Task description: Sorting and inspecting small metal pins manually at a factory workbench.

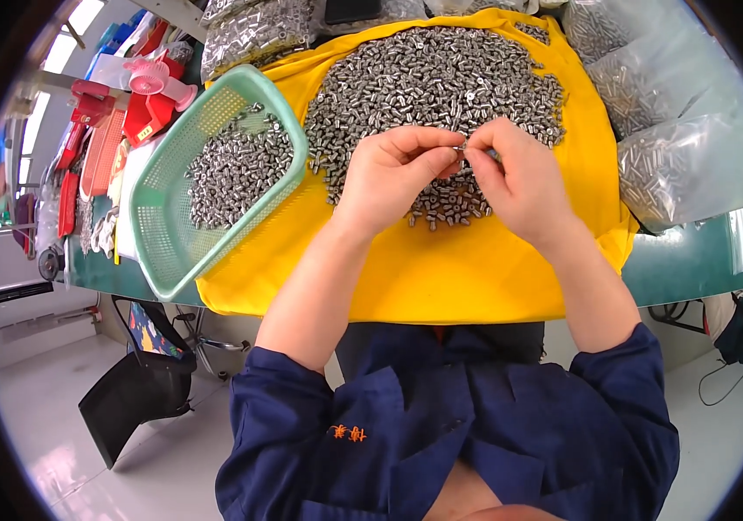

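My left hand (399,172) and my right hand (517,178) meet fingertip to fingertip above a wide heap of small metal cylindrical parts (423,82). Pinched between them is a small metal part (459,148), mostly covered by the fingers. Both hands are closed, thumb against forefinger. Beneath the heap lies a yellow cloth (475,286). To the left of my left hand stands a green plastic basket (150,227) with more of the same metal parts (237,174) in it.
Clear plastic bags of metal parts (675,169) line the right side, and more bags (258,39) sit at the back. A pink fan (152,76) and red bins (141,117) stand far left. A black chair (132,395) is on the floor below the table's left edge.
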`<action>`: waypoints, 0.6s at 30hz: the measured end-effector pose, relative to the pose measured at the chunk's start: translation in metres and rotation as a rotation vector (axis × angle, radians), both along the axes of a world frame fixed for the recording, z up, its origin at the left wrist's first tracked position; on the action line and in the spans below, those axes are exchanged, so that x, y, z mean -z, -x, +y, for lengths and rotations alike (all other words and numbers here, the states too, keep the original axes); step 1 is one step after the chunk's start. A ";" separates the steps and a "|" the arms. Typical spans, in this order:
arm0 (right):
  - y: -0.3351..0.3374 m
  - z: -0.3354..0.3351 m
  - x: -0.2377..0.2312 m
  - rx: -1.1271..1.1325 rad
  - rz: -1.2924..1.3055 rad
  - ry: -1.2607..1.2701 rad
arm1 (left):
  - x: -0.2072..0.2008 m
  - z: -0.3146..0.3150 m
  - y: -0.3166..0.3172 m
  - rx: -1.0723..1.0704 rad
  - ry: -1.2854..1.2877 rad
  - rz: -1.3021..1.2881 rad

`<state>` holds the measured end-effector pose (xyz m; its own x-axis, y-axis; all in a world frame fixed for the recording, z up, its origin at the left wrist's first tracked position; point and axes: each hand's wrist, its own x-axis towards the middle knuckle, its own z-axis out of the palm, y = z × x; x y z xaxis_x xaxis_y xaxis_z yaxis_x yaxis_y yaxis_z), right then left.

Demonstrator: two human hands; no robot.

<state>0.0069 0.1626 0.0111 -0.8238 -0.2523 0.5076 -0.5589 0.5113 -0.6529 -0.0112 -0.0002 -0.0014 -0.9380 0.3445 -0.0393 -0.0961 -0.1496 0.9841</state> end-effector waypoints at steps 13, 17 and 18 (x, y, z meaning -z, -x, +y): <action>0.001 -0.003 0.006 0.089 0.057 -0.128 | 0.002 0.002 0.005 -0.216 0.601 0.648; -0.001 -0.001 0.000 0.083 -0.119 0.106 | 0.004 -0.007 0.008 -0.221 0.456 0.449; -0.001 -0.001 0.000 0.039 -0.199 0.179 | 0.003 -0.007 0.007 -0.160 0.210 0.226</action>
